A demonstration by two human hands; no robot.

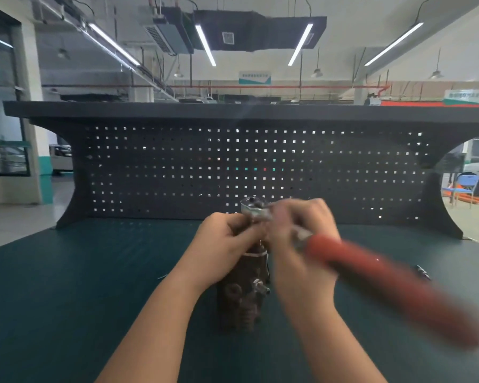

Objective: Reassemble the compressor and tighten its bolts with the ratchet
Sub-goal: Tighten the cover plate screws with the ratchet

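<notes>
Left hand (227, 239) wraps upper part of compressor (244, 288), likely steadying it upright at bench (80, 286) centre against turning force. Right hand (296, 233) clamps ratchet (371, 272) near head (red handle blurred, pointing near right), head over top, presumably on bolt.

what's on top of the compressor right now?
The ratchet head sits at the top end of the upright compressor, red handle blurred, out to the right. Both hands, left hand and right hand, wrap that end, so bolts and the socket contact are covered.
</notes>
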